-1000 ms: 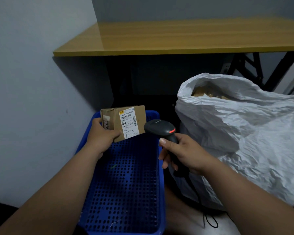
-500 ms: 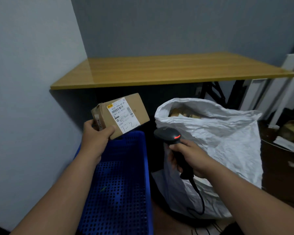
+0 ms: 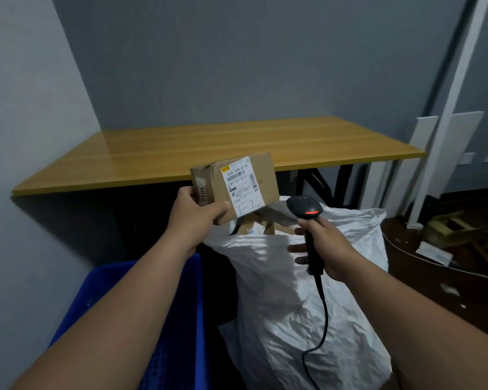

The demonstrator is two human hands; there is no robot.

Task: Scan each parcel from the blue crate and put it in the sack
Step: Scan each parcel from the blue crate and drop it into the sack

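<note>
My left hand grips a small brown cardboard parcel with a white barcode label, held in the air just above the left rim of the sack's mouth. The white woven sack stands on the floor at centre right, its mouth open with brown parcels showing inside. My right hand holds a black corded barcode scanner by the handle, its red light on, over the sack. The blue perforated crate sits at lower left, mostly hidden by my left arm.
A wooden table with black legs stands behind the sack against grey walls. White boards lean at the right. Wooden pieces, papers and a cable lie on the dark floor at right.
My left hand has carried the parcel up and to the right, from over the crate to over the sack's mouth. The scanner hand stayed near the sack. The view tilted upward.
</note>
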